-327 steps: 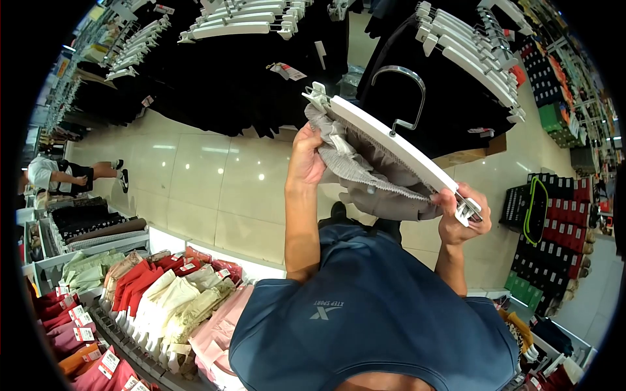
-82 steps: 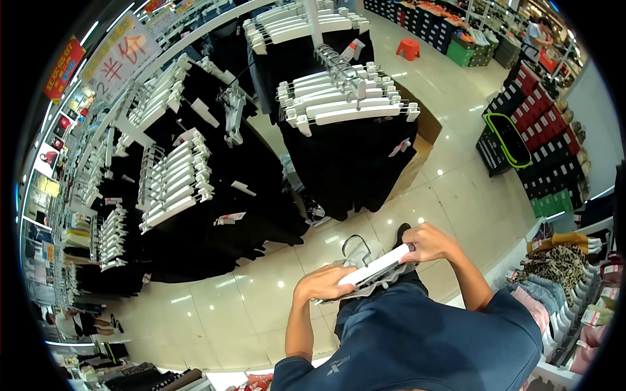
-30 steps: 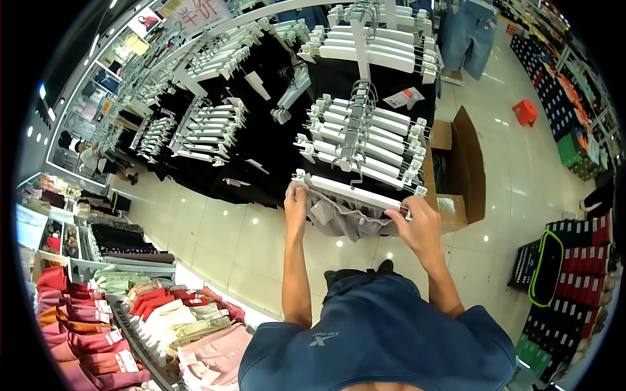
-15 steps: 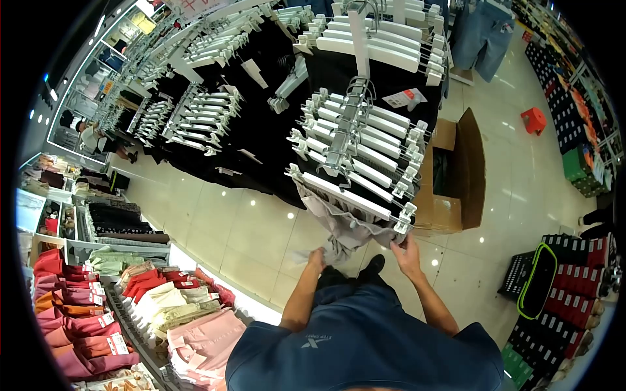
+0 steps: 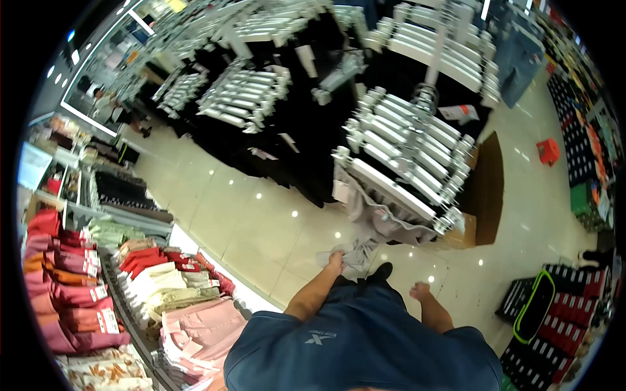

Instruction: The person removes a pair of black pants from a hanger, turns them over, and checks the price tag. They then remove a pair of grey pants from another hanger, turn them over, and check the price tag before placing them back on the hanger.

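Observation:
Grey trousers [image 5: 385, 218] hang by clips from a white hanger [image 5: 391, 186] at the near end of a metal rack arm. My left hand [image 5: 336, 259] is closed on the lower part of the grey cloth, to the left of my shoes. My right hand [image 5: 420, 290] is off the cloth, below and to the right of it, with its fingers curled and blurred; nothing shows in it. Several more white hangers [image 5: 417, 133] line the arm behind the trousers.
Black garments [image 5: 280, 150] hang on the rack. An open cardboard box [image 5: 490, 189] stands right of it, with a red stool [image 5: 548, 152] beyond. Folded pink shirts [image 5: 202, 332] lie on the left shelf. At the right is a black basket [image 5: 517, 298] with a green rim.
My right hand has let go of the grey cloth and drawn back toward my body. My left hand still holds the cloth. The view has shifted, so the rack appears further right.

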### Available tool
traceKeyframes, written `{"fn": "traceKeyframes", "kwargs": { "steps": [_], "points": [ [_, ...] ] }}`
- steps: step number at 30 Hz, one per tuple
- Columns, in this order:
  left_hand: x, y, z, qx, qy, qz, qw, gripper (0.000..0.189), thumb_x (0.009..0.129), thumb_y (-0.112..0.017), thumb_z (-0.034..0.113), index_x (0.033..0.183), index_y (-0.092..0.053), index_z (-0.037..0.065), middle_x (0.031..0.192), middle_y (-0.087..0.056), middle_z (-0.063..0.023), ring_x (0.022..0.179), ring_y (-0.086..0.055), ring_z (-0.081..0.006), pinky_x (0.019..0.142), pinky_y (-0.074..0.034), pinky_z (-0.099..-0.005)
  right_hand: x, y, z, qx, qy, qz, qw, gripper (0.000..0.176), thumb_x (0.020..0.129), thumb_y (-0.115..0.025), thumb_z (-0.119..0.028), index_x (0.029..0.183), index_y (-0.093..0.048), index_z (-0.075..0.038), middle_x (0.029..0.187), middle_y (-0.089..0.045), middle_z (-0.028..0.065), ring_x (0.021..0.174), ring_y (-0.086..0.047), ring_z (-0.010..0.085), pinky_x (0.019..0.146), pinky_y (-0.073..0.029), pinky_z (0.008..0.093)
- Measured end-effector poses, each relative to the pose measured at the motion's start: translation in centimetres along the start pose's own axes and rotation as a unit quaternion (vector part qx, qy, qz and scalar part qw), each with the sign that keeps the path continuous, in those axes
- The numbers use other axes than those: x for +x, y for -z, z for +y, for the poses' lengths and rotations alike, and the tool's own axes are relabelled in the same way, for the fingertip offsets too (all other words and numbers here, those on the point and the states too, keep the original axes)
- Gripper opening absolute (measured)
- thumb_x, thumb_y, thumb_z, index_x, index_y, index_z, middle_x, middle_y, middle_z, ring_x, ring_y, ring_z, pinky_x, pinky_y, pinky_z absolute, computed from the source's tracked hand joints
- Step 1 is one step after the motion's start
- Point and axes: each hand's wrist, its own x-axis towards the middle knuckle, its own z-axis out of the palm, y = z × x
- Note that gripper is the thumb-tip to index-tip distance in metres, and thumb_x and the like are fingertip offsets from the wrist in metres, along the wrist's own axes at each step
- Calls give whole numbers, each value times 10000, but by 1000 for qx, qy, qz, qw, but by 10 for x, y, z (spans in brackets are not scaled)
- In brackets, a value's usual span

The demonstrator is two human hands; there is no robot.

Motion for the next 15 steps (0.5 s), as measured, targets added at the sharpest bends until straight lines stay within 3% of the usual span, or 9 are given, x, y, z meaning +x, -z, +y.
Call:
{"fn": "traceKeyframes", "kwargs": {
  "steps": [1, 2, 3, 4, 5, 8, 10, 13, 15],
  "points": [
    [-12, 2, 12, -5, -8, 21, 1000, 312, 855, -559, 279, 1131, -572, 134, 1046, -513, -88, 823, -500, -212, 719, -448, -391, -1, 6, 13, -51, -5, 0, 999, 215, 838, -550, -119, 1019, -492, -18, 831, -584, 197, 632, -612, 335, 515, -527, 428],
    [-8, 11, 15, -56, 2, -19, 998, 409, 888, -529, 312, 1257, -521, 133, 1212, -506, -96, 901, -508, -209, 849, -426, -399, -7, 3, 14, -104, -7, -1, 995, 278, 837, -554, -121, 1081, -483, -8, 891, -604, 218, 645, -628, 363, 525, -545, 445],
    [-9, 21, 17, -105, 13, -31, 994, 427, 897, -522, 318, 1280, -503, 131, 1248, -501, -95, 929, -516, -211, 875, -414, -402, -32, -5, 10, -113, -9, -24, 993, 261, 852, -542, -115, 1074, -481, 9, 900, -606, 209, 669, -633, 358, 559, -559, 452],
    [-13, 30, 21, -154, 22, -45, 987, 446, 906, -515, 325, 1304, -485, 128, 1284, -496, -94, 957, -525, -213, 900, -402, -406, -2, 2, 21, -38, -78, -86, 993, 254, 866, -525, -109, 1076, -479, 25, 910, -610, 207, 667, -630, 350, 562, -561, 447],
    [-15, 44, 21, -201, 32, -61, 977, 464, 914, -508, 332, 1328, -467, 126, 1320, -491, -93, 984, -533, -214, 925, -390, -410, -55, -20, 7, -48, -27, -41, 998, 276, 881, -514, -123, 1097, -486, 47, 922, -615, 208, 671, -630, 341, 567, -563, 436],
    [-2, 93, 3, -269, 40, -75, 959, 395, 928, -490, 344, 1252, -511, 118, 1275, -549, -94, 989, -570, -214, 880, -418, -417, -72, -62, -1, -70, -23, -24, 997, 298, 889, -507, -132, 1114, -497, 63, 900, -619, 210, 658, -623, 318, 570, -563, 423],
    [11, 129, -15, -234, 51, -65, 969, 345, 918, -499, 329, 1182, -531, 109, 1178, -600, -94, 951, -598, -215, 825, -444, -412, -79, -95, -2, -85, -4, 10, 996, 286, 890, -505, -134, 1098, -508, 63, 871, -618, 199, 648, -618, 302, 563, -562, 410],
    [1, 172, -27, -197, 63, 19, 978, 244, 891, -530, 285, 1045, -550, 97, 999, -650, -90, 825, -626, -216, 692, -480, -386, -59, -145, -6, -125, 34, -75, 989, 181, 906, -480, -118, 963, -531, 46, 745, -586, 154, 609, -601, 277, 540, -535, 377],
    [10, 206, -41, -205, 82, 38, 975, 218, 869, -553, 249, 1011, -558, 84, 933, -641, -79, 821, -627, -218, 667, -484, -366, -99, -202, -20, -186, 68, -105, 975, 174, 900, -486, -138, 907, -534, 29, 738, -575, 137, 636, -620, 280, 545, -548, 373]
  ]
}}
